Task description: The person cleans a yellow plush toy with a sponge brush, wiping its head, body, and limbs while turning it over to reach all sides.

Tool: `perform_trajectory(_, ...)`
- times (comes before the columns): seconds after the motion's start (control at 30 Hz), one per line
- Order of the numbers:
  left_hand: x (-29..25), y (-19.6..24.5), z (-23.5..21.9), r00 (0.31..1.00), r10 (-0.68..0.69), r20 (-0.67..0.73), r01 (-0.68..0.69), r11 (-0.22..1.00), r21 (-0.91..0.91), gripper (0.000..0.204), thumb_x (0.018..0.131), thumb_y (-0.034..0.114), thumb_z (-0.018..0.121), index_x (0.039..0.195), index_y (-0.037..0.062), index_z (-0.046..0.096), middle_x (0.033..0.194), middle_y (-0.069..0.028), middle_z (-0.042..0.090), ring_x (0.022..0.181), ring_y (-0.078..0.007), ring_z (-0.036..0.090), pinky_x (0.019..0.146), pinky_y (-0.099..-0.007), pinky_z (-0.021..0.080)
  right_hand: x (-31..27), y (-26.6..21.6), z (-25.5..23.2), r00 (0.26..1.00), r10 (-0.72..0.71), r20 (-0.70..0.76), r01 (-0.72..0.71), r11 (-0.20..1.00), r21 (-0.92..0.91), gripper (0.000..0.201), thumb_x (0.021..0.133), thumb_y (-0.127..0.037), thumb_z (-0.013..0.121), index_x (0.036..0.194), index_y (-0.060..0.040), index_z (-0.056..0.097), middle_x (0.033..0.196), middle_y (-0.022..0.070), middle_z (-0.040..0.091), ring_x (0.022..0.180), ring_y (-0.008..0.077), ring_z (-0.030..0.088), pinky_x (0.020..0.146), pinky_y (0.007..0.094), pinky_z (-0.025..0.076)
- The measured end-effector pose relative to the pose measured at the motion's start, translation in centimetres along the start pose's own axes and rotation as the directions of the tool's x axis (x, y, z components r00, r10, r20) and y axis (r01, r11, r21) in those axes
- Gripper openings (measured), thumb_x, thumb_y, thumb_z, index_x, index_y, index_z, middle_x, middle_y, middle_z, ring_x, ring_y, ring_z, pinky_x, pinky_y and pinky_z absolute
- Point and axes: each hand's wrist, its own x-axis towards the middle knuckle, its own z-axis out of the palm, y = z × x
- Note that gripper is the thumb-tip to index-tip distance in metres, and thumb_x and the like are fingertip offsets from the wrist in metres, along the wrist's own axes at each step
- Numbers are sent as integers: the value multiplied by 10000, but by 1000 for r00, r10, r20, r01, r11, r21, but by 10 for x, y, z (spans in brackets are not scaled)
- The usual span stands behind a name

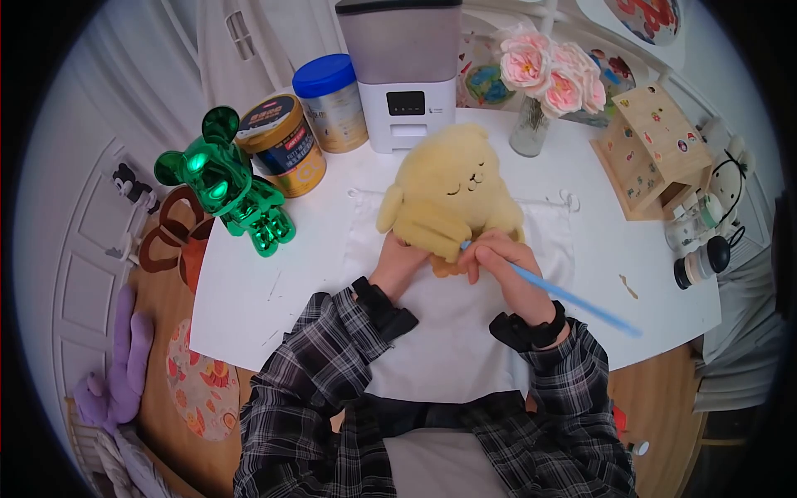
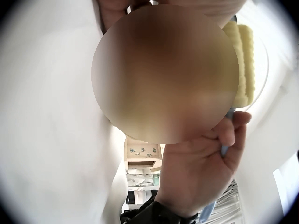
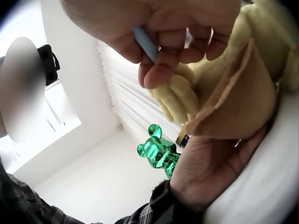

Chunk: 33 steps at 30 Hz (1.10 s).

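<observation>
A pale yellow plush toy [image 1: 452,170] with a stitched sleepy face sits on a white cloth [image 1: 440,332]. My left hand [image 1: 397,264] holds it low on its left side; in the right wrist view that hand [image 3: 210,170] is under a tan part [image 3: 240,105] of the toy. My right hand [image 1: 506,266] grips the blue handle [image 1: 573,299] of a duster. Its ridged yellow head [image 1: 432,231] lies across the toy's front, over the left hand's fingers. A blurred disc hides the middle of the left wrist view, while the duster head [image 2: 243,65] shows beside it.
Behind the toy stands a pet feeder [image 1: 411,108]. To the left are two tins, one blue-lidded [image 1: 332,108], and a shiny green bear figure [image 1: 237,187]. A vase of pink roses [image 1: 540,79], a wooden house [image 1: 652,153] and jars [image 1: 701,261] stand on the right.
</observation>
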Motion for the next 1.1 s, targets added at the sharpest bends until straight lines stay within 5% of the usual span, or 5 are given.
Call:
perform_trajectory(0.23, 5, -22, -6, 991, 104, -78, -95, 989, 117, 514, 821, 109, 711, 1269, 28, 473, 1168, -53, 597, 1041, -135, 585, 890, -275, 479, -1, 11, -28, 999, 42, 0, -34, 799, 601, 375, 951, -244, 428, 773, 23, 622, 747, 79, 586, 602, 127, 480, 592, 265, 381)
perform_trajectory(0.57, 3, -11, 4, 998, 67, 11, -67, 996, 59, 537, 851, 111, 676, 1316, 22, 421, 1294, -74, 512, 1180, -139, 496, 990, -284, 412, -5, 8, -32, 989, 144, 25, -144, 933, 330, 395, 951, -223, 390, 679, -15, 585, 613, 40, 531, 534, 107, 442, 590, 255, 375)
perform_trajectory(0.7, -2, -12, 3, 998, 31, -55, -29, 999, 37, 514, 866, 97, 654, 1315, 15, 418, 1289, -67, 515, 1179, -137, 497, 986, -290, 417, 4, 5, -22, 997, -1, -83, 69, 557, 828, 411, 1004, -272, 333, 797, -14, 577, 651, 41, 525, 654, 119, 478, 634, 247, 374)
perform_trajectory(0.93, 0, -14, -1, 1000, 18, -3, -18, 999, 31, 509, 876, 87, 636, 1325, 16, 406, 1281, -57, 518, 1158, -139, 506, 994, -294, 410, 6, 12, -47, 955, 279, 100, -296, 913, 280, 358, 975, -295, 410, 846, -5, 576, 588, 33, 495, 627, 126, 463, 655, 247, 381)
perform_trajectory(1.1, -3, -8, 4, 999, 22, -32, -21, 999, 48, 501, 888, 91, 619, 1333, 28, 398, 1277, -56, 517, 1155, -138, 508, 985, -298, 416, 6, 32, -60, 984, 18, 180, -149, 642, 752, 332, 960, -276, 423, 848, -4, 575, 570, 31, 495, 601, 132, 465, 644, 248, 388)
